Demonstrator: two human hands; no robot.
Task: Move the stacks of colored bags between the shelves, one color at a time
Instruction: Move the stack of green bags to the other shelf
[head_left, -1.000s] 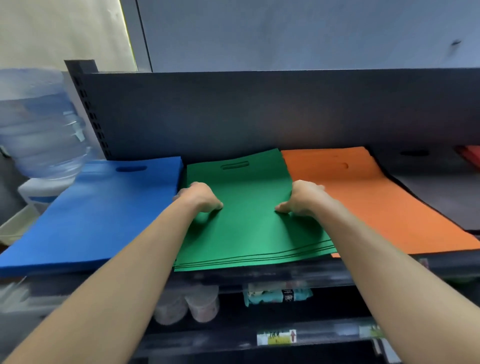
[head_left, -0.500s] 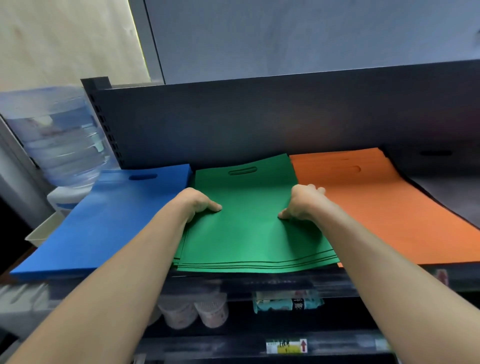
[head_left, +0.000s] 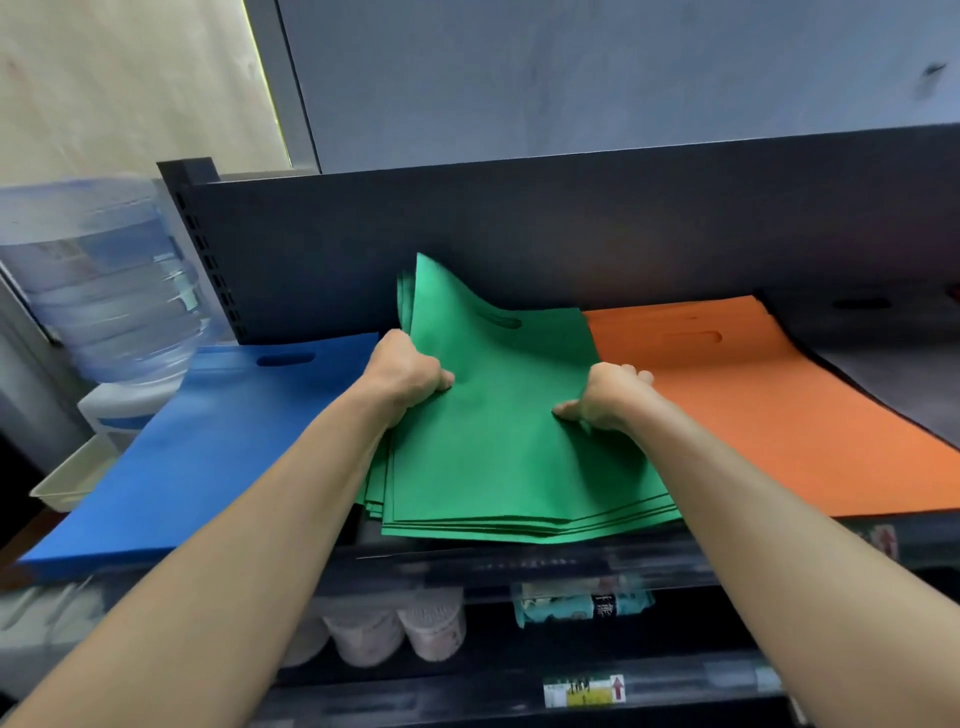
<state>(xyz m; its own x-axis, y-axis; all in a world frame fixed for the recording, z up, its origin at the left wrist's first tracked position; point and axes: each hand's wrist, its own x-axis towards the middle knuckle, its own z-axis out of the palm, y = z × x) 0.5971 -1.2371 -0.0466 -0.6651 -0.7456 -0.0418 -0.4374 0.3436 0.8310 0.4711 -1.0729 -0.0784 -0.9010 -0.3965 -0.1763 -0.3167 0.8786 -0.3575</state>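
Both our hands are on the green stack (head_left: 509, 457), a sheaf of flat, matte, felt-like bags that sits on the dark metal shelf (head_left: 519, 566) between the blue stack (head_left: 208, 447) and the orange stack (head_left: 769, 415). Our left hand (head_left: 410, 376) grips the stack's left edge, fingers curled underneath and thumb on top; that side is raised off the shelf, so the far left corner stands up in a soft peak against the shelf's back panel (head_left: 571, 228). Our right hand (head_left: 608, 397) pinches the right edge, thumb pressed flat on the top bag and fingers wrapped round the side, their tips just over the orange fabric. Along the near edge the green bags fan out in thin, offset layers, and an oval handle slot is cut near the far end of the top one. The blue and orange stacks lie flat, each with the same kind of slot. Beyond the orange one lies a dark grey stack (head_left: 883, 384). At far left stands a large clear ribbed water bottle (head_left: 104, 280), blurred, beside the perforated shelf upright. On the lower shelf we see pale round cups (head_left: 395, 629) and a teal packet (head_left: 582, 605).
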